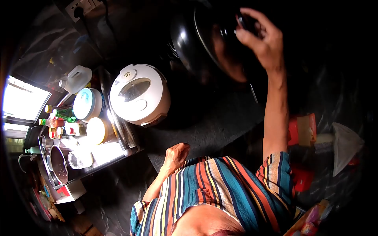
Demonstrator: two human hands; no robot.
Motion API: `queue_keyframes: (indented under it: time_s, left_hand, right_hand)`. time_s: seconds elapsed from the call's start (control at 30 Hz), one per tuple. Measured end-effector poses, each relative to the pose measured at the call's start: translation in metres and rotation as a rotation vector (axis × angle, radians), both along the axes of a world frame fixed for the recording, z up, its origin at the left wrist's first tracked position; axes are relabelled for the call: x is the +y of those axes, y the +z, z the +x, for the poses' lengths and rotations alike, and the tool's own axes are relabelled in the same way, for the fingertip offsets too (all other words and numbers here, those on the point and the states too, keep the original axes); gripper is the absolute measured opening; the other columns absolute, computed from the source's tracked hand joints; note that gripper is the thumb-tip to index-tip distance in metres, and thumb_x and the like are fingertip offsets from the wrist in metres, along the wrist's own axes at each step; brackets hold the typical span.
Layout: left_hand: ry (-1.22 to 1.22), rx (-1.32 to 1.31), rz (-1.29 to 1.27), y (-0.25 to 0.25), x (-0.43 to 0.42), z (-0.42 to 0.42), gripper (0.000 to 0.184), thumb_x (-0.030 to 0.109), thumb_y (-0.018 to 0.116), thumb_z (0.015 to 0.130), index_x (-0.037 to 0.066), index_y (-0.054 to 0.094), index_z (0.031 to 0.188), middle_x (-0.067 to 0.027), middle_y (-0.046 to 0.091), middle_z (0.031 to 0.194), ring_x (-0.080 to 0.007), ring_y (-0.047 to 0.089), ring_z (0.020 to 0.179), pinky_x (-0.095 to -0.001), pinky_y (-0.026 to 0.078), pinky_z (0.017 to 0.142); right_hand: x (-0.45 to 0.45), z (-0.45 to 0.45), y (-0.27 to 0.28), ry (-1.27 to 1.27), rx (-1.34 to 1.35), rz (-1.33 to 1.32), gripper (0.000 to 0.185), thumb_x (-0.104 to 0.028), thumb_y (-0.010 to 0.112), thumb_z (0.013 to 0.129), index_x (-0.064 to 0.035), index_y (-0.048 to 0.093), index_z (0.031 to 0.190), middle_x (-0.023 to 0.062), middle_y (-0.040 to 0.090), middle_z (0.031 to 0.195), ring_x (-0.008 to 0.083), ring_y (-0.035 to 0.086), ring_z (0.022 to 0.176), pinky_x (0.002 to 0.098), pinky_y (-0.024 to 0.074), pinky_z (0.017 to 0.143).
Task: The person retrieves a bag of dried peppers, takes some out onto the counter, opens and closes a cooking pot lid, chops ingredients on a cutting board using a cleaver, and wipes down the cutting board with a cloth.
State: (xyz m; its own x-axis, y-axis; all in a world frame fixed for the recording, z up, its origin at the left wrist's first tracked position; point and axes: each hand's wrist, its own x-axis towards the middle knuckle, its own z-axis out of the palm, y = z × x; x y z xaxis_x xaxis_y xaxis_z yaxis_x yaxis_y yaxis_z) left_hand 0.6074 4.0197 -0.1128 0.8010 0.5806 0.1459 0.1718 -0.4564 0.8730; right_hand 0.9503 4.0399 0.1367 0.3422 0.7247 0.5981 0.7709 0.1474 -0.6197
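My right hand (264, 41) is raised at the upper right, fingers wrapped round the dark knob (245, 23) of a pot lid (226, 53). A thin bright rim runs along the lid, which looks tilted. Just left of it a dark, shiny round pan or wok (182, 37) catches the light; its inside cannot be made out. Low in front of my striped shirt, my left hand (176, 157) is closed at the edge of the dark counter (204, 135), with nothing visible in it. A white rice cooker (139, 94), its cover down, stands between my left hand and the pan.
To the left, a metal-edged shelf (106, 155) bears several bottles (65, 114), lidded tubs (84, 104), a glass jar (78, 159) and a metal pot (59, 165). A white jug (76, 78) stands behind them. Red packages (302, 129) lie at the right.
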Motion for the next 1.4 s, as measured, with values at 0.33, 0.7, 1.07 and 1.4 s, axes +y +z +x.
queue_keyframes:
  time_s: [0.33, 0.7, 1.07, 1.4]
  left_hand:
    - [-0.039, 0.060, -0.059, -0.024, 0.006, -0.019, 0.012, -0.002, 0.064, 0.082, -0.001, 0.061, 0.093, -0.0173, 0.064, 0.077, -0.0330, 0.066, 0.069, -0.0368, 0.052, 0.061]
    - [0.067, 0.091, 0.114, -0.103, 0.010, -0.022, 0.009, -0.001, 0.064, 0.078, 0.002, 0.057, 0.084, -0.0159, 0.058, 0.071, -0.0356, 0.061, 0.067, -0.0407, 0.049, 0.058]
    - [0.068, 0.647, 0.459, -0.168, 0.017, -0.014, 0.018, 0.027, 0.065, 0.080, 0.011, 0.063, 0.072, -0.0143, 0.059, 0.068, -0.0324, 0.057, 0.057, -0.0425, 0.043, 0.048]
    - [0.028, 0.887, 0.282, -0.185, 0.005, -0.025, 0.016, 0.016, 0.062, 0.083, 0.008, 0.066, 0.097, -0.0107, 0.064, 0.088, -0.0257, 0.061, 0.077, -0.0356, 0.050, 0.068]
  right_hand:
    - [-0.123, -0.041, -0.107, -0.107, -0.382, -0.103, 0.063, -0.012, 0.073, 0.058, -0.0037, 0.061, 0.120, 0.0131, 0.061, 0.094, 0.0255, 0.061, 0.079, 0.0343, 0.0519, 0.070]
    - [-0.159, -0.034, -0.217, -0.167, -0.424, -0.388, 0.066, -0.017, 0.079, 0.057, -0.0137, 0.061, 0.120, 0.0073, 0.058, 0.092, 0.0273, 0.062, 0.072, 0.0385, 0.0536, 0.063]
    - [-0.132, -0.002, -0.257, -0.096, -0.412, -0.454, 0.068, -0.017, 0.080, 0.056, -0.0142, 0.061, 0.121, 0.0085, 0.057, 0.089, 0.0249, 0.061, 0.068, 0.0354, 0.0520, 0.057]
    - [-0.110, 0.017, -0.269, -0.032, -0.403, -0.510, 0.068, -0.019, 0.079, 0.058, -0.0145, 0.060, 0.122, 0.0092, 0.055, 0.090, 0.0258, 0.060, 0.069, 0.0358, 0.0508, 0.057]
